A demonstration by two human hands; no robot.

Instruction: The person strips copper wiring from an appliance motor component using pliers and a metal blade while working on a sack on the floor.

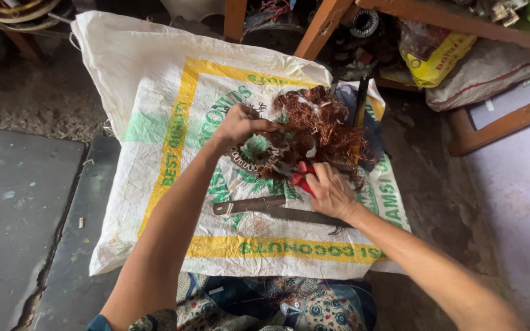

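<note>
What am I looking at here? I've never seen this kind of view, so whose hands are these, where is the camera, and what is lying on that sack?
There is one picture, from a camera worn on a person's head, looking down at their own two bare hands. They work over a white woven sack spread on the floor. The left hand grips a round toothed metal ring, apparently wound with coils. Beside and behind it lies a tangle of copper wire. The right hand holds a red-handled tool, its tip hidden in the wire. Flat metal blades lie nearer the person.
</note>
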